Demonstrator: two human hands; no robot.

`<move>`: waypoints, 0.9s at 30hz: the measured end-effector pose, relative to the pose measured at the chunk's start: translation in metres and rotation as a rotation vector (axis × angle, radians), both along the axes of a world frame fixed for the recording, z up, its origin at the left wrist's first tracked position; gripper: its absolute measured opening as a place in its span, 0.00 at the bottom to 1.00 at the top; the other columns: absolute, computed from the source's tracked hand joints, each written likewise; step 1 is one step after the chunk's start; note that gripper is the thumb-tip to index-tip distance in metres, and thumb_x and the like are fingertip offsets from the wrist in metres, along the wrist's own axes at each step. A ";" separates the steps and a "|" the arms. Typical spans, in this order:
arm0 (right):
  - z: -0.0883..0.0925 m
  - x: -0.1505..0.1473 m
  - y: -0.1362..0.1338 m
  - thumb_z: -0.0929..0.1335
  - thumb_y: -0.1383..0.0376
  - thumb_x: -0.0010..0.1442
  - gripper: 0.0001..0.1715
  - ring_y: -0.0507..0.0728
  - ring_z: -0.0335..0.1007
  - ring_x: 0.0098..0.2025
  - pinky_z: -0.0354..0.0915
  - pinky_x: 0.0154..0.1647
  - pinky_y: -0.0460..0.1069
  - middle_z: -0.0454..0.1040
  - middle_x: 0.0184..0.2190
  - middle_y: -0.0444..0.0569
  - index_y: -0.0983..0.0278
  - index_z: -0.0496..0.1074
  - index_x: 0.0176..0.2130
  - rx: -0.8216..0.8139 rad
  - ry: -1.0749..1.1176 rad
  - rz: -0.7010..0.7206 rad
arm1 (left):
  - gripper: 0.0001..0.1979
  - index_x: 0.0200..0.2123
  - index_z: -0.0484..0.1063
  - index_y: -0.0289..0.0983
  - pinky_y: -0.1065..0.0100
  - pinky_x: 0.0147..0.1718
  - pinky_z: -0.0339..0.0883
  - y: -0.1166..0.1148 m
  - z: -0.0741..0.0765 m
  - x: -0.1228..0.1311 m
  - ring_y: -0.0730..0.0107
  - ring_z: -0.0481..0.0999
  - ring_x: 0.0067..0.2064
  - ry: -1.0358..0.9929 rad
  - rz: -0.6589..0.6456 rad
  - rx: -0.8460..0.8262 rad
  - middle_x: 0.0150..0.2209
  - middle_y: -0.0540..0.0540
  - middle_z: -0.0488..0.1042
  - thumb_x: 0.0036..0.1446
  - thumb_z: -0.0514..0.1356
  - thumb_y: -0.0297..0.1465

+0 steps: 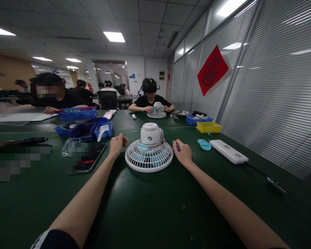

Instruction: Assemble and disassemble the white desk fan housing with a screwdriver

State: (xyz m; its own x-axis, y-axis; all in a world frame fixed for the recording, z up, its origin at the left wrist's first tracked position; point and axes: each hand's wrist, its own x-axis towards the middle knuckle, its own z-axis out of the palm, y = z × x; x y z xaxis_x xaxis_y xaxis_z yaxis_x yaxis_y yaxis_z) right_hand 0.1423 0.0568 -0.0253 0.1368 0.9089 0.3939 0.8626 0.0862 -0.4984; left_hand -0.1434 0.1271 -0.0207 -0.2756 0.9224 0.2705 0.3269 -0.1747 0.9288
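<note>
A white fan head (151, 135) rests face down on the green table, its round grille (149, 166) underneath and its motor housing upward. Light blue blades show through the slots, and a pale blue oval piece (143, 147) is on top of the grille. Just left of the fan, my left hand (116, 147) has its fingers curled; what they hold, if anything, is hidden. To the fan's right, my right hand (183, 153) is closed around a small purple handle (178, 147), the rest of which I cannot make out.
Left of the fan are a phone (89, 159), a clear plastic bag (70, 147) and blue bins (83, 130). Rightward lie light blue discs (205, 144), a white power bank (228, 151) with a cable, and a yellow bin (209, 127). Opposite, a person handles another fan (157, 113).
</note>
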 end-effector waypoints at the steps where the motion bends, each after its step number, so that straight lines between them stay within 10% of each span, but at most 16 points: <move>1: -0.001 -0.002 0.001 0.55 0.60 0.67 0.17 0.55 0.74 0.32 0.64 0.31 0.48 0.76 0.32 0.51 0.62 0.67 0.33 0.022 0.037 0.009 | 0.17 0.21 0.72 0.36 0.72 0.29 0.66 0.001 0.001 0.005 0.66 0.73 0.29 0.010 -0.026 -0.003 0.23 0.45 0.73 0.53 0.49 0.37; 6: -0.007 -0.010 0.005 0.57 0.60 0.65 0.14 0.55 0.72 0.33 0.64 0.32 0.48 0.75 0.33 0.51 0.62 0.66 0.34 0.103 0.124 0.104 | 0.09 0.28 0.77 0.37 0.69 0.45 0.65 0.005 -0.001 0.024 0.60 0.75 0.47 0.057 -0.166 -0.087 0.39 0.43 0.80 0.46 0.58 0.33; 20: 0.002 0.014 0.015 0.59 0.48 0.58 0.29 0.53 0.60 0.16 0.59 0.25 0.48 0.61 0.10 0.43 0.60 0.57 0.13 0.119 0.548 -0.047 | 0.10 0.21 0.75 0.34 0.71 0.21 0.62 -0.008 0.016 0.035 0.69 0.68 0.17 0.135 -0.446 -0.270 0.12 0.49 0.69 0.48 0.56 0.32; 27: 0.001 0.011 0.018 0.63 0.47 0.55 0.21 0.52 0.68 0.25 0.63 0.27 0.46 0.75 0.27 0.46 0.62 0.66 0.26 0.058 0.659 0.205 | 0.08 0.16 0.72 0.34 0.72 0.26 0.63 -0.015 0.023 0.062 0.66 0.72 0.28 0.064 -0.491 -0.179 0.17 0.51 0.71 0.44 0.60 0.30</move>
